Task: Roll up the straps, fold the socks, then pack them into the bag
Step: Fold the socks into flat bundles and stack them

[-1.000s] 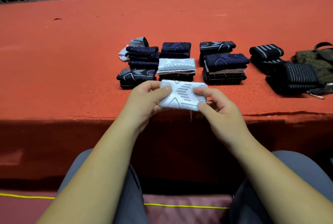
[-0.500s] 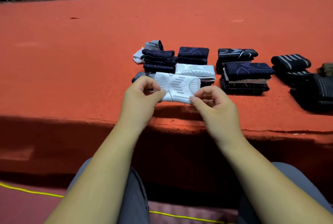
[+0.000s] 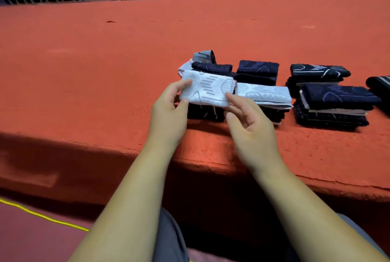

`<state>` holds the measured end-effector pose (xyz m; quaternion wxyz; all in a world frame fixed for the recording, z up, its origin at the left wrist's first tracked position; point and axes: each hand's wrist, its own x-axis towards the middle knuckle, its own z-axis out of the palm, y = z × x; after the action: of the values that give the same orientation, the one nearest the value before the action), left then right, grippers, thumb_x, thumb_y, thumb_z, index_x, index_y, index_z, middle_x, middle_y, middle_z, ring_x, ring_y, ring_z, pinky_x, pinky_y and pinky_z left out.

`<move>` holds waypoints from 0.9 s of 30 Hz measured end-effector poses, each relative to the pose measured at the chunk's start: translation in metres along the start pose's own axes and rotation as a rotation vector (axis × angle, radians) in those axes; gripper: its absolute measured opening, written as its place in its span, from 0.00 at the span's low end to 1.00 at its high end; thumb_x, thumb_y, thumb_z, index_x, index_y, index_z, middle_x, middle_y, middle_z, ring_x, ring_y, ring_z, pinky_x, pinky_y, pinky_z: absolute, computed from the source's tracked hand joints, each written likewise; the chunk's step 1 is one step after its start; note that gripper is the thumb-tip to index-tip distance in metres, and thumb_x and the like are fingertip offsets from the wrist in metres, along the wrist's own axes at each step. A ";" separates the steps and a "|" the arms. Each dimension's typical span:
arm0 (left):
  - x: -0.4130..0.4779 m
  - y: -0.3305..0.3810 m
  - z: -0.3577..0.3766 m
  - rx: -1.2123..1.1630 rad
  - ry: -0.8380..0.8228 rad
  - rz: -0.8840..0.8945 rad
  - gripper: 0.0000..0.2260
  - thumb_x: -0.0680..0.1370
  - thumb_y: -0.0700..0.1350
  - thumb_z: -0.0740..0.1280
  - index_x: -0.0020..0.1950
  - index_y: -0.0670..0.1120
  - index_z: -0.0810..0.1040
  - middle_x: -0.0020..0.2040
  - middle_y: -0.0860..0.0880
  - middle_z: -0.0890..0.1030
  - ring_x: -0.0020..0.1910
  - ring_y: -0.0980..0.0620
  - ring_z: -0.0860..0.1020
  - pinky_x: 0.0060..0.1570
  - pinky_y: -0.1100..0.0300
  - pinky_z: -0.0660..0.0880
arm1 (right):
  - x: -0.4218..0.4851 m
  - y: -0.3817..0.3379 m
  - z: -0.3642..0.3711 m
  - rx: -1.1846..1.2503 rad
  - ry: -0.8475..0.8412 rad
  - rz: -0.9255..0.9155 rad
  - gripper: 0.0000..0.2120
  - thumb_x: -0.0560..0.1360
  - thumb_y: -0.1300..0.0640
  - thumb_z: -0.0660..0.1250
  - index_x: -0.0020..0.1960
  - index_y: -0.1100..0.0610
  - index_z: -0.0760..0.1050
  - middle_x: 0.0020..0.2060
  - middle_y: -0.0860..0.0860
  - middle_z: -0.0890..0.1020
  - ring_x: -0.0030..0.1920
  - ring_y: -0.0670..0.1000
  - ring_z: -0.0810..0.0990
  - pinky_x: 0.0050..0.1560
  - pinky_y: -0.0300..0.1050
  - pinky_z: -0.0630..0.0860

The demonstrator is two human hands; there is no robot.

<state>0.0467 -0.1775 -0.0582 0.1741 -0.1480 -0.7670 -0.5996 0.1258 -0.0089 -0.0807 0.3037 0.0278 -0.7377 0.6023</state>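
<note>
Forward goes the white folded sock [image 3: 207, 90], carried off the near edge of the worktop [image 3: 105, 61] and now hovering over the front-left dark pile [image 3: 204, 115], level with the other white sock [image 3: 263, 94] on the neighbouring stack. Holding it is the left hand [image 3: 168, 112], thumb and fingers pinching the sock's left end in a firm grip. Over on the other side the right hand [image 3: 250, 128] looks released: thumb clear below the cloth, index fingertip at the near right corner, though blur makes that contact hard to call.

To do this well, I'd say, lower it flat, square its edges with the pile beneath, and keep the left pinch until the cloth rests. Then press it flat so the fold doesn't spring.

Its long axis runs left to right, along the worktop's front edge. The patterned face is up and tipped slightly toward the camera; which end is the cuff I cannot tell.
</note>
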 end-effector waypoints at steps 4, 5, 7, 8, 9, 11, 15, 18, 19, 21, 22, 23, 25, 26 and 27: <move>0.011 -0.012 0.002 -0.016 0.037 -0.021 0.22 0.78 0.33 0.66 0.65 0.55 0.82 0.60 0.63 0.83 0.59 0.57 0.81 0.65 0.53 0.78 | 0.003 0.006 0.007 0.002 -0.051 0.026 0.24 0.82 0.70 0.65 0.74 0.54 0.77 0.71 0.45 0.78 0.68 0.43 0.80 0.69 0.40 0.76; 0.014 -0.015 0.002 -0.022 0.048 -0.028 0.21 0.79 0.33 0.67 0.64 0.56 0.82 0.59 0.63 0.84 0.58 0.57 0.81 0.64 0.54 0.78 | 0.004 0.006 0.008 -0.004 -0.066 0.037 0.24 0.82 0.69 0.66 0.75 0.53 0.76 0.71 0.45 0.78 0.69 0.42 0.79 0.69 0.40 0.76; 0.018 -0.020 0.004 -0.029 0.065 -0.044 0.20 0.79 0.34 0.68 0.62 0.56 0.82 0.56 0.64 0.84 0.56 0.56 0.82 0.62 0.55 0.79 | 0.005 0.007 0.009 -0.049 -0.085 0.041 0.26 0.81 0.68 0.67 0.76 0.51 0.75 0.72 0.44 0.77 0.66 0.41 0.80 0.67 0.36 0.76; 0.019 -0.022 0.004 -0.032 0.066 -0.053 0.19 0.79 0.34 0.68 0.61 0.56 0.82 0.55 0.64 0.84 0.55 0.56 0.82 0.61 0.55 0.79 | 0.006 0.008 0.008 -0.086 -0.086 0.037 0.26 0.81 0.68 0.68 0.76 0.50 0.75 0.71 0.43 0.77 0.63 0.40 0.81 0.64 0.34 0.76; 0.021 -0.024 0.005 -0.028 0.064 -0.058 0.18 0.79 0.34 0.69 0.61 0.56 0.82 0.54 0.63 0.84 0.54 0.56 0.82 0.61 0.55 0.79 | 0.007 0.010 0.008 -0.126 -0.084 0.035 0.26 0.81 0.67 0.68 0.76 0.50 0.75 0.71 0.43 0.77 0.58 0.40 0.82 0.61 0.34 0.76; 0.022 -0.027 0.006 0.007 0.049 -0.055 0.17 0.79 0.35 0.69 0.61 0.56 0.83 0.54 0.62 0.85 0.54 0.57 0.82 0.61 0.56 0.79 | 0.008 0.013 0.008 -0.187 -0.091 0.045 0.26 0.80 0.65 0.69 0.76 0.49 0.75 0.71 0.42 0.77 0.49 0.43 0.82 0.60 0.40 0.77; 0.023 -0.033 0.010 0.111 0.031 -0.063 0.16 0.80 0.38 0.69 0.64 0.53 0.84 0.59 0.61 0.85 0.60 0.59 0.81 0.65 0.59 0.75 | 0.009 0.016 0.012 -0.285 -0.141 0.074 0.27 0.80 0.62 0.70 0.77 0.48 0.74 0.74 0.40 0.73 0.42 0.44 0.79 0.59 0.40 0.76; 0.024 -0.037 0.013 0.187 0.012 -0.063 0.15 0.82 0.39 0.68 0.67 0.50 0.84 0.63 0.55 0.84 0.63 0.56 0.80 0.69 0.57 0.73 | 0.008 0.012 0.012 -0.350 -0.173 0.092 0.28 0.81 0.61 0.69 0.79 0.48 0.71 0.75 0.41 0.73 0.42 0.41 0.79 0.54 0.27 0.70; 0.023 -0.037 0.014 0.211 0.012 -0.061 0.15 0.82 0.40 0.67 0.67 0.49 0.84 0.64 0.54 0.84 0.63 0.55 0.80 0.69 0.57 0.73 | 0.007 0.011 0.012 -0.365 -0.188 0.096 0.29 0.81 0.60 0.68 0.80 0.48 0.70 0.76 0.41 0.72 0.42 0.41 0.79 0.54 0.25 0.69; 0.022 -0.038 0.016 0.250 0.021 -0.058 0.16 0.81 0.39 0.67 0.66 0.48 0.85 0.63 0.51 0.83 0.62 0.53 0.80 0.69 0.58 0.73 | 0.006 0.011 0.012 -0.411 -0.227 0.102 0.30 0.81 0.59 0.67 0.82 0.48 0.67 0.81 0.42 0.66 0.44 0.40 0.80 0.55 0.20 0.65; 0.021 -0.039 0.016 0.268 0.024 -0.055 0.16 0.80 0.40 0.66 0.66 0.47 0.85 0.62 0.50 0.83 0.62 0.51 0.80 0.70 0.57 0.73 | 0.005 0.011 0.013 -0.440 -0.247 0.107 0.31 0.81 0.59 0.67 0.83 0.48 0.66 0.82 0.42 0.63 0.46 0.40 0.80 0.55 0.19 0.63; 0.021 -0.040 0.016 0.282 0.022 -0.058 0.16 0.80 0.40 0.66 0.65 0.47 0.85 0.62 0.50 0.83 0.62 0.50 0.80 0.71 0.54 0.72 | 0.005 0.011 0.013 -0.464 -0.264 0.112 0.31 0.82 0.58 0.67 0.83 0.48 0.65 0.83 0.42 0.60 0.47 0.39 0.80 0.55 0.18 0.61; 0.021 -0.042 0.016 0.282 0.000 -0.087 0.16 0.80 0.41 0.66 0.65 0.48 0.86 0.62 0.50 0.82 0.63 0.49 0.80 0.72 0.51 0.72 | 0.004 0.010 0.013 -0.490 -0.299 0.120 0.32 0.82 0.58 0.66 0.84 0.48 0.62 0.85 0.42 0.53 0.49 0.40 0.81 0.55 0.19 0.63; 0.020 -0.043 0.016 0.276 -0.012 -0.103 0.16 0.80 0.41 0.65 0.65 0.49 0.85 0.62 0.50 0.82 0.64 0.49 0.79 0.73 0.50 0.71 | 0.004 0.009 0.013 -0.501 -0.315 0.116 0.33 0.82 0.58 0.66 0.85 0.48 0.60 0.86 0.41 0.50 0.49 0.40 0.81 0.56 0.24 0.66; 0.020 -0.044 0.016 0.271 -0.022 -0.112 0.16 0.80 0.41 0.65 0.65 0.49 0.85 0.63 0.51 0.81 0.64 0.49 0.79 0.73 0.50 0.71 | 0.004 0.009 0.014 -0.517 -0.329 0.105 0.34 0.82 0.58 0.65 0.85 0.48 0.59 0.86 0.40 0.48 0.49 0.40 0.81 0.58 0.29 0.69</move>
<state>0.0083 -0.1723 -0.0905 0.1502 -0.0865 -0.8498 -0.4979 0.1132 -0.0174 -0.0882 0.1458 0.0088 -0.9061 0.3970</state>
